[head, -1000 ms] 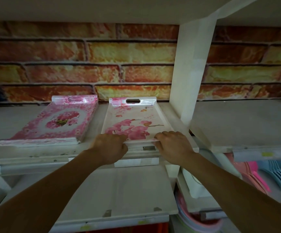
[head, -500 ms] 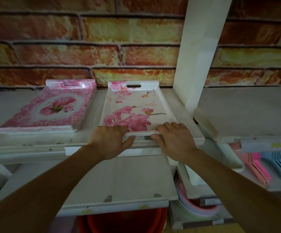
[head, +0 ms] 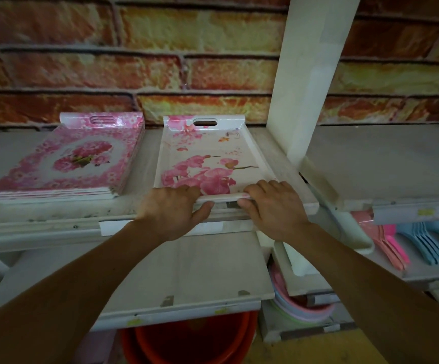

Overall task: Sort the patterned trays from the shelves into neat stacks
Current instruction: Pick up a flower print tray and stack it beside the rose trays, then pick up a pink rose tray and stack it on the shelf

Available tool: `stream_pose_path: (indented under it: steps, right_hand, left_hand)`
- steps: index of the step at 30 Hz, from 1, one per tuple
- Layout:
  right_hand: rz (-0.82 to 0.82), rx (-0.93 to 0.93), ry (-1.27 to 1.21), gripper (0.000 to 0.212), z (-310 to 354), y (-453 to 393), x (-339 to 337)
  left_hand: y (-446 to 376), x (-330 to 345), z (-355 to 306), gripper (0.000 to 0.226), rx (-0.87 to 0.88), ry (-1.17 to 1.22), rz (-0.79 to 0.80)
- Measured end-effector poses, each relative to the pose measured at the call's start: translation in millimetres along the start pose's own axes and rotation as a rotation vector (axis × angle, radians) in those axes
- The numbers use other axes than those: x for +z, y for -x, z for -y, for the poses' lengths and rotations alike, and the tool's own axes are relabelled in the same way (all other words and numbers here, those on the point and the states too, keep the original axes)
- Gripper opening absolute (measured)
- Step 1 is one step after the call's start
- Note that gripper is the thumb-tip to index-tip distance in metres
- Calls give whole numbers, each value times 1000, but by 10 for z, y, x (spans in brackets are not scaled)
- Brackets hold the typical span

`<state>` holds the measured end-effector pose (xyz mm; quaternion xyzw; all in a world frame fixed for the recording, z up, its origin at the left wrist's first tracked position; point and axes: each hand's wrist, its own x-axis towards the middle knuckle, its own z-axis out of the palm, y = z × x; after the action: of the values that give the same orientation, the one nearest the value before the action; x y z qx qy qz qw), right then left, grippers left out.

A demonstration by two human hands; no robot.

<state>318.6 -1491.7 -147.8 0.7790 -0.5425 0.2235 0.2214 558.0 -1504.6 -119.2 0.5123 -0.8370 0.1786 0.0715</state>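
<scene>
- We hold the orchid-print tray (head: 207, 156) by its near rim: left hand (head: 172, 208) and right hand (head: 270, 206) both curl over that edge, thumbs beneath.
- It lies flat on the upper shelf (head: 139, 164), just beside the pink floral tray stack (head: 66, 164), not touching it.
- We judge this the squaring or pick-up step; next calls for an even two-handed lift or slide.

Just two bare forearms, no sleeves, and bare hands: left hand (head: 171, 211), right hand (head: 273, 206), no rings or watch.
</scene>
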Motion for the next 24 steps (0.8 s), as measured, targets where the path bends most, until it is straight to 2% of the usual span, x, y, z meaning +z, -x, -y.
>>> stream_pose_path:
  steps: [6, 10, 18, 24]
  right_hand:
    - [137, 93, -34, 53, 51, 65, -185]
    - [156, 174, -6, 56, 15, 304, -440]
    - [220, 431, 95, 62, -303, 1082, -1121]
    - [241, 610, 152, 62, -644, 1803, -1600]
  left_hand:
    - [41, -13, -50, 58, -45, 51, -28]
    - [-18, -70, -210, 63, 38, 86, -103]
    - [-136, -330, -1089, 78, 253, 143, -110]
    - [-165, -525, -1894, 68, 381, 182, -114]
